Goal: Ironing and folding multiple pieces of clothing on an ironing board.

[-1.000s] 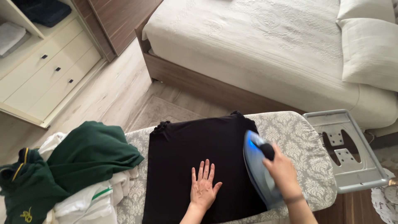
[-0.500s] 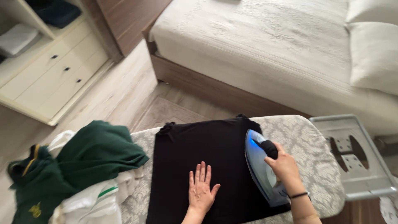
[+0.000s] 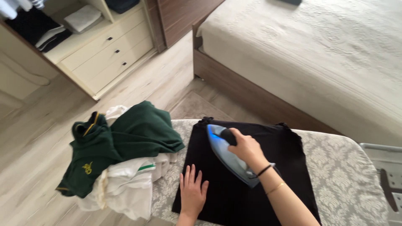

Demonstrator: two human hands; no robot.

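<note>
1. Black garment (image 3: 268, 167): spread flat on the ironing board (image 3: 347, 175), covering the middle of its patterned grey cover, collar end towards the bed.
2. Right hand (image 3: 247, 148): grip closed around the dark handle of the steam iron (image 3: 228, 155), fingers wrapped over the top, wrist crossed by a dark band and a thin bracelet.
3. Steam iron: pale blue and translucent, soleplate down on the black garment near its upper left part, pointed tip aimed at the top left corner of the cloth, a blue light glowing close to the tip.
4. Left hand (image 3: 191, 194): grip open, holding nothing, palm pressed flat with fingers spread, resting on the left edge of the black garment just below and left of the iron.
5. Pile of clothes (image 3: 121, 163): heaped on the left end of the ironing board, touching or nearly touching the garment's left edge; dark green pieces with yellow trim on top, white pieces beneath, some hanging over the board's end.
6. Metal iron rest (image 3: 387, 180): grey, at the far right end of the board, only partly in view.
7. Bed (image 3: 326, 54): beyond the board, cream quilted cover over a wooden frame.
8. Small rug (image 3: 197, 106): on the pale wooden floor between board and bed.
9. Wardrobe (image 3: 96, 46): upper left, cream drawers with small dark knobs, folded laundry on the open shelves above.
</note>
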